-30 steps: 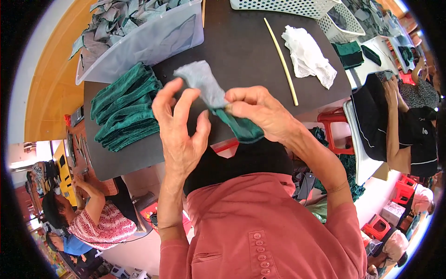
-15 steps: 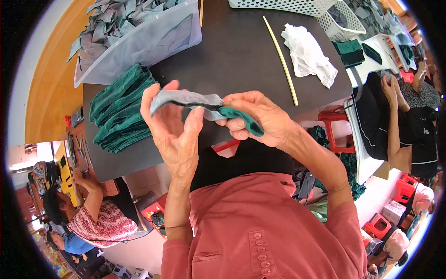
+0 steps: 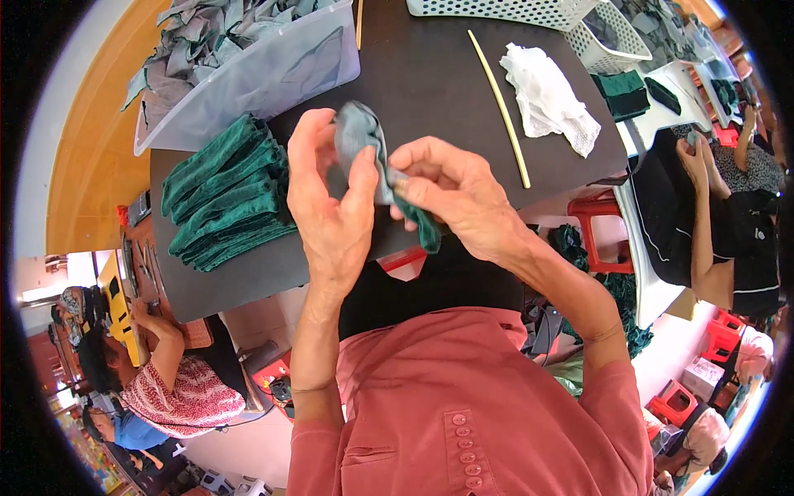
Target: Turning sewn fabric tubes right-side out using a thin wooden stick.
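Observation:
My left hand and my right hand together hold a small cloth piece, grey on one side and dark green on the other, above the near edge of the black table. The left thumb and fingers wrap around its grey upper part. The right fingers pinch its green lower end. A stack of folded green cloth pieces lies on the table just left of my left hand.
A clear plastic bin of grey cloth pieces stands at the back left. A thin yellow stick, a white lace rag and a white perforated basket lie at the back right. Other people sit left and right.
The cloth piece, stretched out sideways between both hands a moment ago, is now gathered upright and closer in. Both hands have come nearer together.

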Demonstrator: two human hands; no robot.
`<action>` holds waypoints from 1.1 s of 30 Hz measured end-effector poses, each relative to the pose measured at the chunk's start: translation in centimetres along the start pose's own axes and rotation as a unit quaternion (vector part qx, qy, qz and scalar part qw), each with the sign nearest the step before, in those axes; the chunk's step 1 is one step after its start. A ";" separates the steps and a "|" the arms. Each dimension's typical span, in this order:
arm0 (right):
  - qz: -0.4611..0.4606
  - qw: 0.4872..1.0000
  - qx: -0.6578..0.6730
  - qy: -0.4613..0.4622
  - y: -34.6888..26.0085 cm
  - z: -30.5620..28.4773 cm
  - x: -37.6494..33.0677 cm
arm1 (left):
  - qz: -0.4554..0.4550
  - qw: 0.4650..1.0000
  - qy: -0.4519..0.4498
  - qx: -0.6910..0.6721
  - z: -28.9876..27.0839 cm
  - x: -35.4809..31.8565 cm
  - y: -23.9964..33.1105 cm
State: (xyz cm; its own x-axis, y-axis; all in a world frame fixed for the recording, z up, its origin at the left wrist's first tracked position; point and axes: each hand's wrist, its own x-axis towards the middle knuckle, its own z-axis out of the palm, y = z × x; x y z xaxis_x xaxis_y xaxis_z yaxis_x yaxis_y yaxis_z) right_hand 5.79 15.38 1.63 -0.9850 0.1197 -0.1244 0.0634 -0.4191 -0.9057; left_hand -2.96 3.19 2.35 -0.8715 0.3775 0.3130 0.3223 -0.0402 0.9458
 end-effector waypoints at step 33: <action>-0.203 0.952 -0.153 0.173 1.5 -0.1 2.1 | -0.102 0.989 -0.099 -0.051 0.8 -2.1 -0.2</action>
State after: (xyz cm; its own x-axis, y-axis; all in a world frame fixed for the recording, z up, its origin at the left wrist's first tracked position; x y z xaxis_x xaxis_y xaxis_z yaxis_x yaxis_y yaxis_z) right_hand 3.85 15.09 -0.09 -0.8300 0.5270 0.1827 -0.2147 0.0003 -0.9767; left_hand -0.88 3.18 1.39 -0.8214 0.5610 0.1023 0.0999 -0.0351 0.9944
